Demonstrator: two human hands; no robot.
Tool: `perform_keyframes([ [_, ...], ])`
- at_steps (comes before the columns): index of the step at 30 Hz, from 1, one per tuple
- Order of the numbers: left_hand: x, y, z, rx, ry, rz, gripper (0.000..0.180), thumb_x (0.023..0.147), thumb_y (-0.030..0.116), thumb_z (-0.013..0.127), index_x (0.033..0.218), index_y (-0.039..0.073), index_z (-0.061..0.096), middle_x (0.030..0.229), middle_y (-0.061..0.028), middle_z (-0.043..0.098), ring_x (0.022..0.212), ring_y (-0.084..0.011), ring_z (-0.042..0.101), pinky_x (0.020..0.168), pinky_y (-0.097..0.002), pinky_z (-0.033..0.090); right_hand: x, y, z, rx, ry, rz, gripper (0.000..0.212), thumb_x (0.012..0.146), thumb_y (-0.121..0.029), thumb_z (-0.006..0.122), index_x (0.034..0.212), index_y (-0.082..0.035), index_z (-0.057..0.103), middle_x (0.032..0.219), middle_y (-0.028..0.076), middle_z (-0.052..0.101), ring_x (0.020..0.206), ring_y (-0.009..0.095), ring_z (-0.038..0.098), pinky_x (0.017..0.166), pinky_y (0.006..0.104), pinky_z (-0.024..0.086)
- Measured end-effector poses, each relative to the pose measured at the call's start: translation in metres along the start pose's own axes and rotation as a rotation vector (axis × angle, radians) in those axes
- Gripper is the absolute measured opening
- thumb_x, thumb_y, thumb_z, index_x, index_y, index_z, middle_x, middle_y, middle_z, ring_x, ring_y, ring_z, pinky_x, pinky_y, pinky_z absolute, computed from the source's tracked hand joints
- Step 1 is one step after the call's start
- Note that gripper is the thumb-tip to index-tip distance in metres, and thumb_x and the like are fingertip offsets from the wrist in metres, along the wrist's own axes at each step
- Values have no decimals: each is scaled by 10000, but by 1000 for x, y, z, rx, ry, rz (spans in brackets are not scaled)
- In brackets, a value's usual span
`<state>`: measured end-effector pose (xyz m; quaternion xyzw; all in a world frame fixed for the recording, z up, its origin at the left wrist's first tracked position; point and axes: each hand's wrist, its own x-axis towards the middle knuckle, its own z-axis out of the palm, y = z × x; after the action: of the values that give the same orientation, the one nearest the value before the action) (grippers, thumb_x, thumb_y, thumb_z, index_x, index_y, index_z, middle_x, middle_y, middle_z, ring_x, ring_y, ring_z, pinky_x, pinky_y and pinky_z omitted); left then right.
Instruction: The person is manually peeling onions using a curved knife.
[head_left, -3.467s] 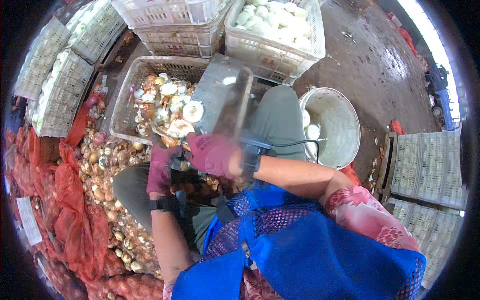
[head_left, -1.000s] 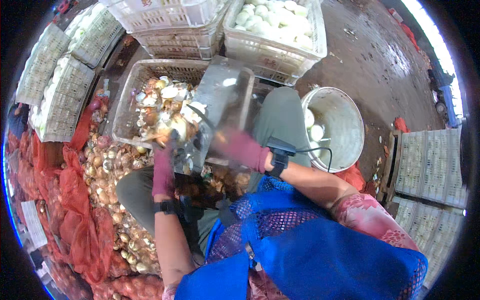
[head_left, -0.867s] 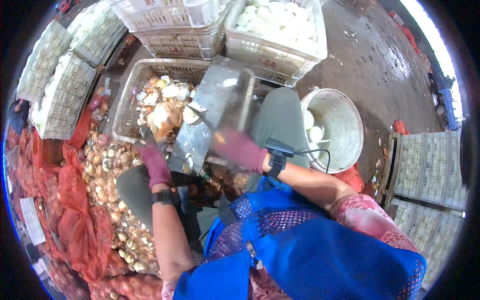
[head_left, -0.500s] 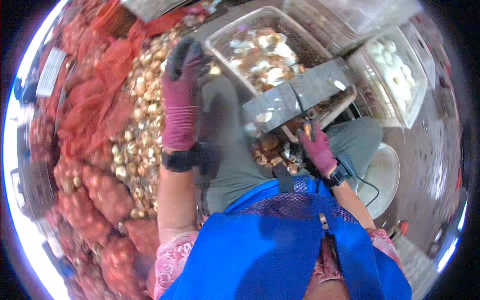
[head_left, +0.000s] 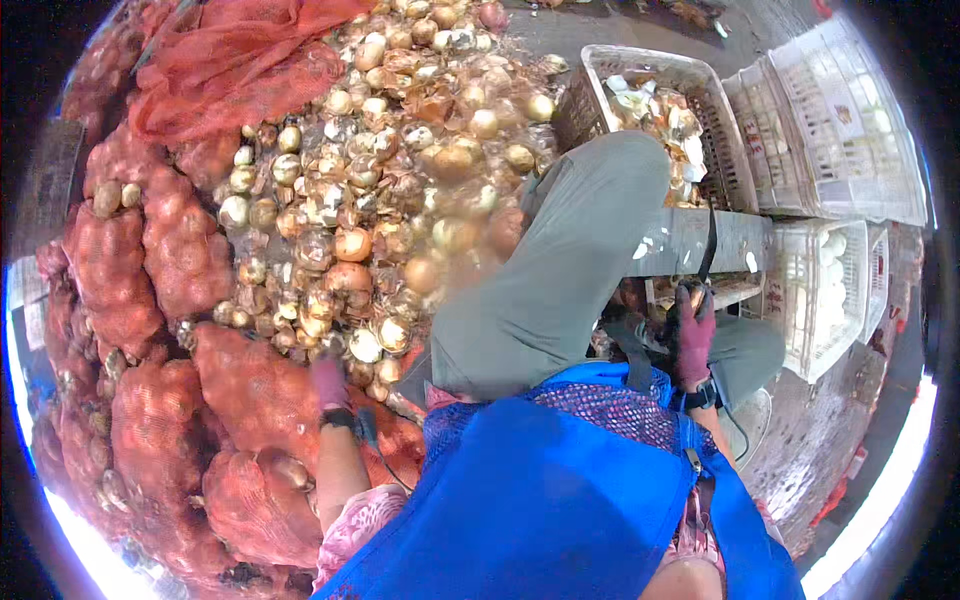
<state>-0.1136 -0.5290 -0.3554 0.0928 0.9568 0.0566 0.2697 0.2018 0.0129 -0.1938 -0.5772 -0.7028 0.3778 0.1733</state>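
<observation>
My right hand (head_left: 692, 340), in a pink glove with dark fingertips, is closed around the handle of a knife (head_left: 709, 245). The dark blade points away from me across a grey board (head_left: 660, 248) over my knees. My left hand (head_left: 328, 383), gloved in pink, hangs low at the left above a red mesh sack of onions (head_left: 255, 385); motion smears its fingers. Beyond it, loose onions (head_left: 352, 245) with papery skins are heaped on the floor beside my leg. White scraps lie on the board.
A crate (head_left: 735, 150) with peels and white pieces stands past the board. At the right, a white crate (head_left: 800, 340) holds peeled onions (head_left: 830, 270), with stacked white crates (head_left: 840, 130) behind. More full sacks (head_left: 150, 430) line the left; red netting (head_left: 235, 75) lies at the far left.
My left hand has swung back from the far side of my knee toward the near sacks. The view has turned left, showing more of the onion heap. My right hand keeps the knife.
</observation>
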Motion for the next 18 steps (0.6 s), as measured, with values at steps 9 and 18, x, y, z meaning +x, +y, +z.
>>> perform_keyframes([
  [9,30,154,-38,-377,522,-101,730,804,242,684,1366,-55,323,1377,-259,373,1216,-365,449,1006,-395,380,-4,-14,6,29,-40,-57,342,906,-204,598,1159,14,523,966,44,574,823,116,499,721,267,438],
  [18,103,-64,25,-1223,89,-217,710,753,43,612,1406,71,334,1304,-126,477,1102,-307,503,823,-385,497,5,40,6,285,-59,141,229,885,-202,626,1076,-86,576,701,-14,555,534,82,514,451,246,400],
])
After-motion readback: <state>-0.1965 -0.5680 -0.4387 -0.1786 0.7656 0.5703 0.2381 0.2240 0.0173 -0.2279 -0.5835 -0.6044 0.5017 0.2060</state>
